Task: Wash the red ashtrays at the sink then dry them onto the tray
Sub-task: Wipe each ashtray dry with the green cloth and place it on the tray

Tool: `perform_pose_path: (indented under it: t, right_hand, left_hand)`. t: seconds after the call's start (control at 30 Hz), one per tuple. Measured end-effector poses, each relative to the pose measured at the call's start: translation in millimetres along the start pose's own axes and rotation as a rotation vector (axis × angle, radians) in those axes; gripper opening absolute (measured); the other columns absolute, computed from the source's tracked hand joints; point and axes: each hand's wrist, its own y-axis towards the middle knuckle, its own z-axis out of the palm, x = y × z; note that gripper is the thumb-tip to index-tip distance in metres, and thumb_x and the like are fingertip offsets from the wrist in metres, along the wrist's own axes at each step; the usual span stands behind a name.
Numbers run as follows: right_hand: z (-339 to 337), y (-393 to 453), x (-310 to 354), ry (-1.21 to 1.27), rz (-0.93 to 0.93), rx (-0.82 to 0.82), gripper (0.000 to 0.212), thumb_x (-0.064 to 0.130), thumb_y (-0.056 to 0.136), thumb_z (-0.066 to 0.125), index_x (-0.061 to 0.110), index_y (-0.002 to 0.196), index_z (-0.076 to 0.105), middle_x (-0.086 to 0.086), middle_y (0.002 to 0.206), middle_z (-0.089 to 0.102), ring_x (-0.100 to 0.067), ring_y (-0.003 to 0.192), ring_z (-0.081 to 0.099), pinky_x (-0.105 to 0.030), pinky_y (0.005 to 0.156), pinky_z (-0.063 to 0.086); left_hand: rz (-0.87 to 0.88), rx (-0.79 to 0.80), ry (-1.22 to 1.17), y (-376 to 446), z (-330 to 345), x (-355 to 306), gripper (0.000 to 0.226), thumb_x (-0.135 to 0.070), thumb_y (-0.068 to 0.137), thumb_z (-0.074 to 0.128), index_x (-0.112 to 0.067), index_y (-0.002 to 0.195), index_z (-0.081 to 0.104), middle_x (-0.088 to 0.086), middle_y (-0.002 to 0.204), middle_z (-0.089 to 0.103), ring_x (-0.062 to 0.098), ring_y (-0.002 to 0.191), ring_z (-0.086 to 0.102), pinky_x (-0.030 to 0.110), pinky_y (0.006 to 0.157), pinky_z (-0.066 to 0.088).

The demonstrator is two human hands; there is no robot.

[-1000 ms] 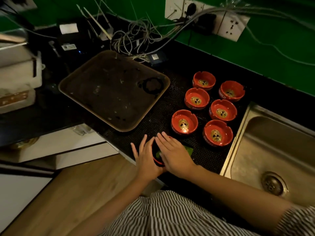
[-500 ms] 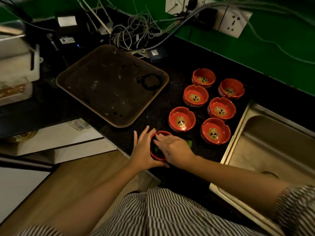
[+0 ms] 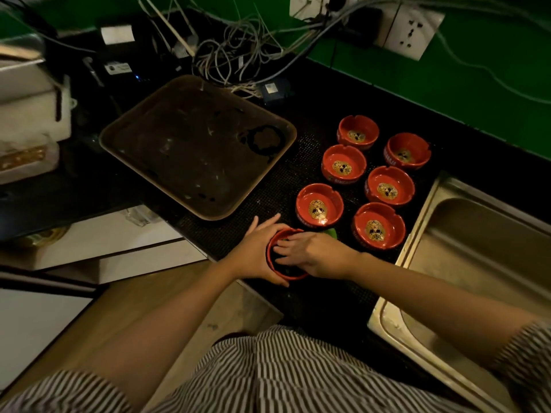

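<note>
My left hand (image 3: pixel 258 253) cups the outer wall of one red ashtray (image 3: pixel 275 265) at the near edge of the table (image 3: pixel 298 120): thumb curled under the near rim, fingers wrapped round the far side, index tip pointing to 12 o'clock. My right hand (image 3: pixel 313 254) lies across the mouth of the same ashtray, fingers fairly straight and pressed down into the bowl, pointing to 9 o'clock. A scrap of green (image 3: pixel 330 233) shows past the knuckles at 1 o'clock; I cannot tell whether the right hand holds it. Both forearms reach in from 6 o'clock, over my striped shirt (image 3: pixel 283 374).

The held ashtray is red with a notched rim; its inside is dark and mostly hidden by my fingers. It stands on the black dotted mat (image 3: pixel 226 236), at 5 o'clock from the brown tray (image 3: pixel 167 111) and clear of it.

Six more red ashtrays sit in two rows at 1 o'clock from my hands, between the tray and the steel sink (image 3: pixel 477 234). Nearest are one (image 3: pixel 319 206) just beyond my right hand and one (image 3: pixel 378 225) beside the sink rim. Each bowl carries a gold skull-like emblem. White lettering runs round the outer walls; the start of it reads "SINGA" on one (image 3: pixel 343 164), the rest is too small to read.

The tray bears a dark ring mark (image 3: pixel 264 140) at its 3 o'clock corner.
</note>
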Motion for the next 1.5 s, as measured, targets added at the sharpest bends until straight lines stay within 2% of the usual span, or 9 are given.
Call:
perform_pose_path:
  t: [0.13,0.27,0.4,0.6,0.77,0.9,1.17,1.37,1.5]
  right_hand:
    - [32,-5,26,-0.097,0.311,-0.259,0.034,0.011,0.079,0.069,0.01,0.113,0.071,-0.011,0.122,0.066,-0.024,0.115,0.062,-0.041,0.099,0.048]
    - [47,11,61,-0.117,0.607,-0.396,0.036,0.017,0.084,0.06,0.006,0.117,0.068,-0.013,0.125,0.064,-0.026,0.119,0.06,-0.041,0.099,0.048]
    - [41,4,59,-0.195,0.492,-0.279,0.046,0.028,0.093,0.038,0.009,0.126,0.063,-0.01,0.133,0.059,-0.024,0.126,0.054,-0.036,0.107,0.036]
    - [12,-17,11,-0.127,0.082,0.059,0.046,0.032,0.1,0.035,0.014,0.138,0.052,-0.007,0.147,0.045,-0.023,0.14,0.036,-0.037,0.115,0.026]
    - [35,-9,32,-0.216,0.307,-0.098,0.048,0.029,0.096,0.034,0.007,0.132,0.058,-0.014,0.138,0.054,-0.026,0.13,0.049,-0.04,0.109,0.039]
    - [50,-1,51,-0.223,0.472,-0.223,0.049,0.028,0.094,0.034,0.006,0.128,0.061,-0.015,0.135,0.057,-0.024,0.127,0.053,-0.037,0.107,0.04]
    - [7,-11,3,-0.091,0.034,0.005,0.043,0.024,0.094,0.044,0.006,0.131,0.059,-0.015,0.14,0.052,-0.026,0.132,0.048,-0.04,0.11,0.037]
    - [29,0,32,-0.131,0.355,-0.39,0.041,0.009,0.065,0.083,0.007,0.104,0.075,-0.014,0.112,0.07,-0.027,0.103,0.068,-0.039,0.085,0.056]
    - [41,17,52,-0.172,0.643,-0.474,0.043,0.009,0.055,0.089,0.009,0.096,0.077,-0.012,0.105,0.073,-0.024,0.097,0.071,-0.035,0.074,0.06]
  left_hand:
    - [-0.058,-0.065,0.038,-12,18,-6,0.122,-0.061,0.055,0.082,-0.015,0.152,0.024,0.0,0.158,0.029,0.008,0.15,-0.001,0.045,0.12,-0.013]
    - [-0.26,-0.395,0.099,-25,56,-25,0.086,-0.042,0.073,0.068,-0.012,0.146,0.035,0.002,0.151,0.039,0.011,0.149,0.009,0.046,0.122,-0.007]
    - [-0.288,-0.446,0.113,-19,56,-20,0.078,-0.046,0.069,0.061,-0.013,0.138,0.046,-0.001,0.144,0.047,0.004,0.147,0.013,0.045,0.12,-0.013]
    - [-0.017,-0.058,0.029,-3,16,-4,0.111,-0.061,0.05,0.084,-0.021,0.142,0.039,-0.01,0.146,0.044,0.005,0.149,0.006,0.054,0.118,-0.013]
    - [-0.062,-0.086,0.099,-7,25,-12,0.124,-0.069,0.053,0.074,-0.015,0.152,0.023,0.001,0.159,0.026,0.005,0.15,-0.005,0.051,0.118,-0.016]
    - [-0.248,-0.367,0.058,-16,53,-25,0.102,-0.059,0.058,0.051,-0.008,0.145,0.039,0.008,0.149,0.04,0.016,0.147,0.021,0.049,0.121,-0.004]
    - [0.007,-0.018,0.054,8,9,-3,0.12,-0.069,0.044,0.082,-0.021,0.145,0.038,-0.003,0.143,0.043,0.01,0.144,0.024,0.046,0.121,-0.007]
    - [-0.129,-0.139,0.088,-6,23,-16,0.137,-0.084,0.042,0.07,-0.014,0.151,0.026,0.004,0.156,0.031,0.01,0.149,0.012,0.05,0.121,-0.008]
    - [-0.299,-0.423,0.122,-18,54,-31,0.103,-0.07,0.057,0.057,-0.008,0.138,0.044,0.007,0.141,0.048,0.021,0.142,0.031,0.048,0.121,-0.004]
